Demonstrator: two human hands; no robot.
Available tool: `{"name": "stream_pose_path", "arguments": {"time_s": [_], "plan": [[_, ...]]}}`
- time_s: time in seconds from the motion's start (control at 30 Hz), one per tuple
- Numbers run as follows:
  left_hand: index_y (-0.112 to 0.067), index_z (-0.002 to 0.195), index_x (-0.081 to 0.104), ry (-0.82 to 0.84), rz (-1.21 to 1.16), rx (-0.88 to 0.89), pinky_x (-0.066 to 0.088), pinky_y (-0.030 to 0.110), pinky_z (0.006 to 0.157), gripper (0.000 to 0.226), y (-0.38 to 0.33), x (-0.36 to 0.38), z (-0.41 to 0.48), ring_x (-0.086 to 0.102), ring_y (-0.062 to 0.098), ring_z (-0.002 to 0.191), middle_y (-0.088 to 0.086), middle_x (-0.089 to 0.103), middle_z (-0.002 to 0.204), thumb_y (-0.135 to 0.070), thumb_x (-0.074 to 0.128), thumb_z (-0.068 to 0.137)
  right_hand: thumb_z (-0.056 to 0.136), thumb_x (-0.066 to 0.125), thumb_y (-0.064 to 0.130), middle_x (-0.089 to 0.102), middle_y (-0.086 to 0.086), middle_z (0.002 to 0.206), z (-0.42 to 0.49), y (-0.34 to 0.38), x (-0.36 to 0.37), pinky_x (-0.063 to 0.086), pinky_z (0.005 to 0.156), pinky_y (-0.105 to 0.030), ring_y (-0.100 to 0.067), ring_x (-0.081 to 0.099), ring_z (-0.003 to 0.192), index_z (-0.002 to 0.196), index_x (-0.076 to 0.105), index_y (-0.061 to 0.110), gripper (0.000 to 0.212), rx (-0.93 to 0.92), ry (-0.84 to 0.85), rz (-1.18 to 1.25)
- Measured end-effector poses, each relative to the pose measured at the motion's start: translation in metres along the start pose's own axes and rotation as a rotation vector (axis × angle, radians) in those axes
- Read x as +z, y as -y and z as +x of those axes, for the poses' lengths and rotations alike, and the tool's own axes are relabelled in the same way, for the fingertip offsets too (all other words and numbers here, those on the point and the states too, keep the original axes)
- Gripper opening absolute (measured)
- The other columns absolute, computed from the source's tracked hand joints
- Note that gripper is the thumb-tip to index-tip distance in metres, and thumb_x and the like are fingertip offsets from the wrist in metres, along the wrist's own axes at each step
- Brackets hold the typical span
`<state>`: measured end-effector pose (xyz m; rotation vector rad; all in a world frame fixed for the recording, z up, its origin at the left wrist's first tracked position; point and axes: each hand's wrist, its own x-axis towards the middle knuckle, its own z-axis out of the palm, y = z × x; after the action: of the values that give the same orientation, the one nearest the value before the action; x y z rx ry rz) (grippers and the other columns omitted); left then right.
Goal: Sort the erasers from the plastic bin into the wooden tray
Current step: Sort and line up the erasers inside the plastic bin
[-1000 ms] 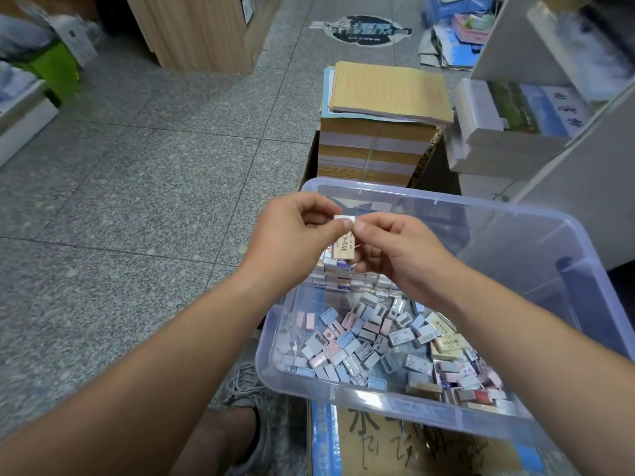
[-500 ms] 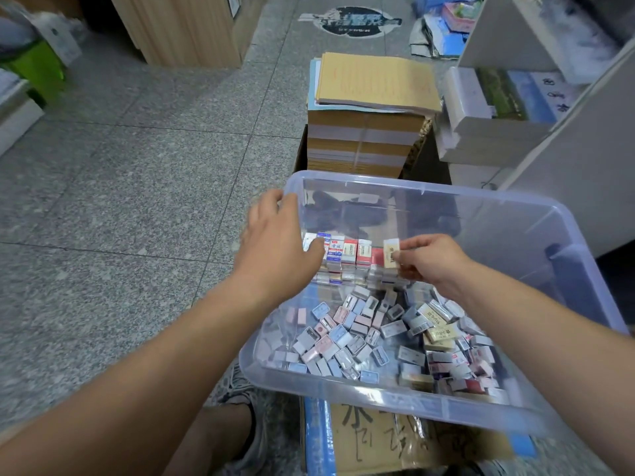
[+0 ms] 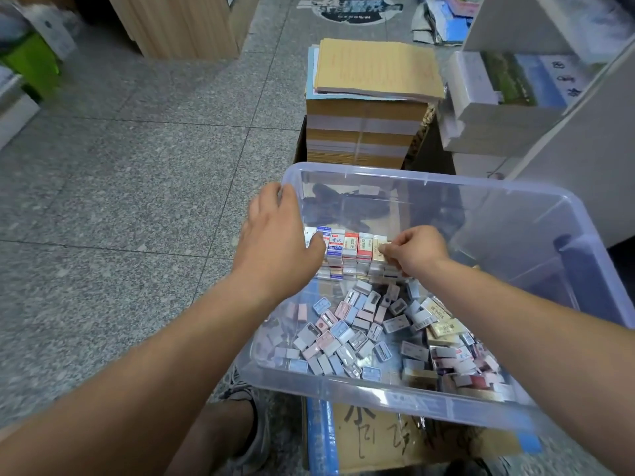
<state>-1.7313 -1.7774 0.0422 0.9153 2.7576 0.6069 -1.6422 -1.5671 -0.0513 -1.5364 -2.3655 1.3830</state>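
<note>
Right hand [image 3: 417, 250] pinches beige eraser [image 3: 379, 248] at right end of the upright row [image 3: 347, 247] inside plastic bin [image 3: 378, 170]. Left hand [image 3: 278, 242] released, flat, touching row's left end. Likely light, stiff, slick-sleeved: pinch the narrow sides. Wooden tray not visible.

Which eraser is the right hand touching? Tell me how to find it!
Look in the big clear plastic bin, at the neat row of upright erasers across its middle. It's the cream eraser at the row's right end, pinched by the right hand; its neighbours are red, white and blue.
</note>
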Motion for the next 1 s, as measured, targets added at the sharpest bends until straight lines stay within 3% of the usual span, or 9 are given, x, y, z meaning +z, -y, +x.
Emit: {"name": "stream_pose_path", "arguments": {"time_s": [0.17,0.27,0.4,0.5,0.63,0.8,1.0], "plan": [[-0.006,0.140,0.038,-0.018,0.027,0.001,0.035,0.048,0.114,0.060,0.001,0.001,0.002,0.028,0.032,0.140,0.012,0.031,0.151,-0.036,0.059,0.093,0.090,0.076,0.030,0.073,-0.012,0.077,-0.020,0.006,-0.025,0.063,0.068,-0.046,-0.029,0.071,0.069,0.081,0.071,0.007,0.026,-0.075,0.063,-0.094],[-0.008,0.142,0.037,-0.017,0.040,0.011,0.035,0.049,0.114,0.059,0.000,0.001,0.001,0.026,0.033,0.142,0.013,0.029,0.153,-0.033,0.060,0.094,0.092,0.071,0.036,0.070,-0.003,0.073,-0.043,0.009,-0.065,0.049,0.060,-0.032,-0.017,0.063,0.065,0.078,0.069,0.016,0.025,-0.224,0.094,-0.430],[-0.012,0.145,0.044,-0.057,0.084,0.120,0.028,0.051,0.119,0.056,-0.001,-0.002,-0.003,0.022,0.034,0.147,0.016,0.028,0.156,-0.027,0.062,0.094,0.094,0.062,0.040,0.061,0.006,0.073,-0.087,0.001,-0.127,0.041,0.063,-0.031,-0.016,0.054,0.068,0.074,0.060,0.024,0.026,-0.294,-0.131,-0.806],[-0.015,0.131,0.060,-0.048,0.092,0.256,0.040,0.044,0.107,0.039,-0.012,-0.005,-0.006,0.046,0.029,0.130,0.009,0.052,0.136,-0.026,0.062,0.093,0.094,0.054,0.042,0.061,-0.006,0.091,-0.113,-0.016,-0.159,0.046,0.068,-0.034,-0.032,0.062,0.086,0.091,0.062,0.021,0.023,-0.254,-0.304,-0.966],[-0.020,0.119,0.067,0.279,-0.055,0.344,0.052,0.032,0.086,0.024,-0.039,0.007,-0.014,0.063,0.011,0.094,-0.005,0.068,0.106,-0.024,0.061,0.097,0.094,0.055,0.042,0.058,-0.018,0.107,-0.127,-0.047,-0.180,0.041,0.065,-0.038,-0.040,0.064,0.093,0.114,0.058,0.013,0.035,-0.173,-0.402,-0.883],[-0.023,0.123,0.067,0.619,0.127,0.521,0.050,0.029,0.086,0.026,-0.067,0.051,-0.012,0.061,0.012,0.096,-0.005,0.069,0.111,-0.028,0.057,0.099,0.091,0.064,0.038,0.053,-0.027,0.113,-0.122,-0.060,-0.173,0.040,0.065,-0.043,-0.047,0.060,0.095,0.113,0.049,0.003,0.044,-0.235,-0.496,-0.755],[-0.020,0.124,0.066,0.937,0.304,0.624,0.040,0.025,0.080,0.030,-0.098,0.124,0.000,0.053,0.011,0.090,-0.004,0.065,0.107,-0.030,0.064,0.096,0.099,0.052,0.035,0.064,-0.024,0.103,-0.111,-0.073,-0.168,0.033,0.065,-0.040,-0.047,0.065,0.093,0.101,0.025,0.015,0.033,-0.152,-0.414,-0.651]]}}
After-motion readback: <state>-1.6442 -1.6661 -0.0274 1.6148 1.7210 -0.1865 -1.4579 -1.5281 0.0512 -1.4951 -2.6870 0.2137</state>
